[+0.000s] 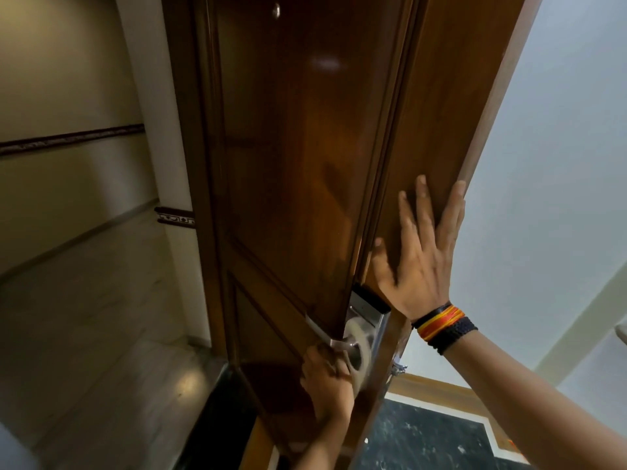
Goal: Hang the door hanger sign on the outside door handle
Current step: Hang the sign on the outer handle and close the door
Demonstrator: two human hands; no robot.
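A dark brown wooden door stands partly open, and I see it almost edge-on. Low on its edge is a silver lock plate with a silver lever handle. A pale, blurred door hanger sign is looped around that handle. My left hand reaches up from below and grips the sign's lower part right under the handle. My right hand, with coloured thread bands on the wrist, lies flat against the door's right-hand face above the lock, fingers spread and holding nothing.
To the left runs a corridor with a pale tiled floor and a beige wall with a dark patterned border strip. At lower right lies a black marble floor edged in wood colour. A white wall stands on the right.
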